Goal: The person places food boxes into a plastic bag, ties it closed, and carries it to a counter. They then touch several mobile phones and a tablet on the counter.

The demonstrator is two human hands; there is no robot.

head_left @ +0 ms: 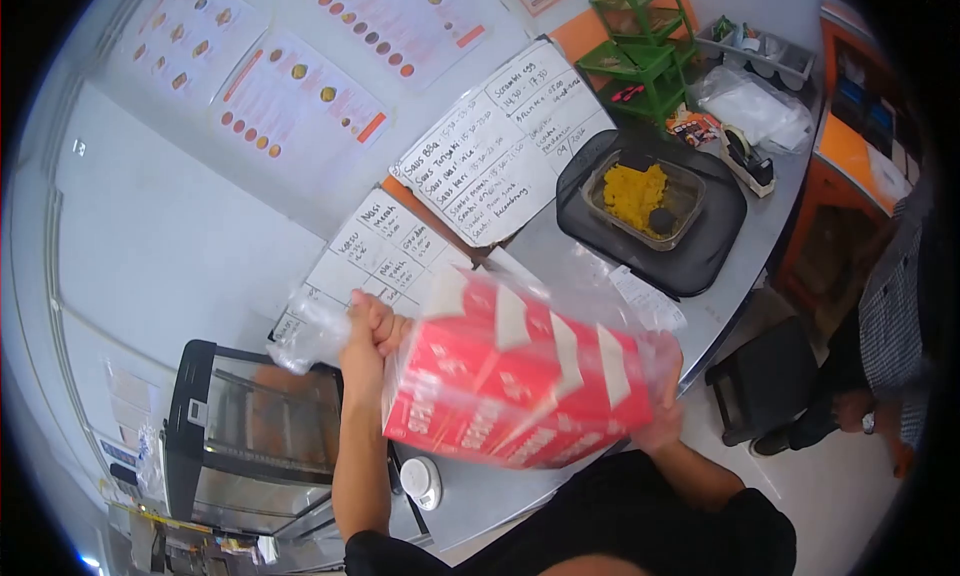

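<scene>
In front of my body is a clear plastic bag [440, 286] with several red cartons [500, 396] inside, standing side by side with white lettering on their faces. My left hand [375, 326] is closed in a fist around a gathered part of the bag, and crumpled plastic sticks out to its left. At the opposite end of the cartons, my right hand [660, 391] grips the bag's side; motion blurs it and its fingers are partly hidden. The cartons are tilted and held above the metal counter [480, 496].
Beyond the bag, a black tray [715, 211] holds a clear container [690, 201] of yellow food. Handwritten whiteboards [500, 146] lean at the wall. A glass display case [265, 426] and a small white kitchen scale [420, 481] are at left. Another person [890, 316] stands at right by a black stool [765, 381].
</scene>
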